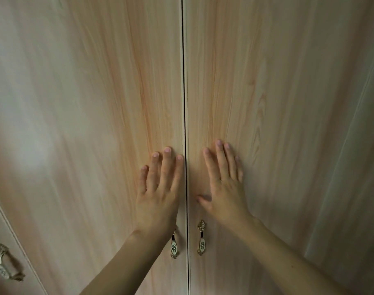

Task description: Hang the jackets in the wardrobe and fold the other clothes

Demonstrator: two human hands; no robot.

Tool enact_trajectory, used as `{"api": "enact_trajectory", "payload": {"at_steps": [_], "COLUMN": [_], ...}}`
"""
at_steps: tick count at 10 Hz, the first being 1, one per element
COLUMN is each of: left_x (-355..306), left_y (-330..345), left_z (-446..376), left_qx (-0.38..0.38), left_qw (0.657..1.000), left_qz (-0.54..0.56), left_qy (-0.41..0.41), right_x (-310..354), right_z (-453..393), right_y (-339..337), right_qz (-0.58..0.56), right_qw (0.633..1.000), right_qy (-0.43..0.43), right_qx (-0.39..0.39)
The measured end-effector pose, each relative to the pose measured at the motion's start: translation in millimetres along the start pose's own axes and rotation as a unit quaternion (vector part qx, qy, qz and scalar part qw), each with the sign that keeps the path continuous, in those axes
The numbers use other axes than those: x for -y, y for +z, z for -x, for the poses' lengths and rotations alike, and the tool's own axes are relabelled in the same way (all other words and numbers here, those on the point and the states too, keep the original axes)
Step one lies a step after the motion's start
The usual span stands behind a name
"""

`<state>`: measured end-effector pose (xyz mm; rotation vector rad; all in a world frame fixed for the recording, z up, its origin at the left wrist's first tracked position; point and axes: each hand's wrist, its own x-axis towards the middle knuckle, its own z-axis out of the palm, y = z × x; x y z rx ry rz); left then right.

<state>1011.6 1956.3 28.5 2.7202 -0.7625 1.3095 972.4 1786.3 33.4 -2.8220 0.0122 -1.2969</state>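
In the head view, the wardrobe (96,103) fills the whole frame, its two pale wood-grain doors meeting at a dark vertical seam just right of centre. The left hand (158,194) lies flat on the left door (118,81) in the lower middle of the frame, fingers straight and slightly spread, its index finger right beside the seam; it holds nothing. The right hand (223,188) lies flat on the right door (267,81) just across the seam, fingers straight and close together, thumb stuck out toward the gap, also holding nothing. Below the hands, two ornate metal handles (201,238) flank the seam, the left one partly hidden behind the left wrist; a third handle (6,262) sits on another door at the lower left. No jackets or other clothes are in view. The doors look shut, so the hands appear to be pressing them closed. Whether the hanging is finished cannot be told; if it is not, the next move calls for gripping the handles and pulling.
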Motion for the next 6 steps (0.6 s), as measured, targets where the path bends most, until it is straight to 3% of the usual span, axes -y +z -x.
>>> {"api": "enact_trajectory", "payload": {"at_steps": [2, 4, 6], "left_x": [5.5, 9.9, 30.9], "left_y": [-16.9, -61.9, -79.7], "left_z": [-1.3, 11.8, 18.6], "left_qx": [0.102, 0.176, 0.164], "left_qw": [0.994, 0.968, 0.964], "left_qz": [0.043, 0.176, 0.196], "left_qy": [-0.003, -0.042, -0.072], "right_x": [-3.4, -2.7, 8.8], "right_z": [8.6, 26.7, 43.1], "right_y": [-26.7, -48.6, -69.4], "right_qz": [-0.072, -0.130, -0.177], "right_qw": [0.995, 0.982, 0.973], "right_qy": [-0.013, -0.026, 0.012], "right_qx": [0.069, 0.133, 0.148]}}
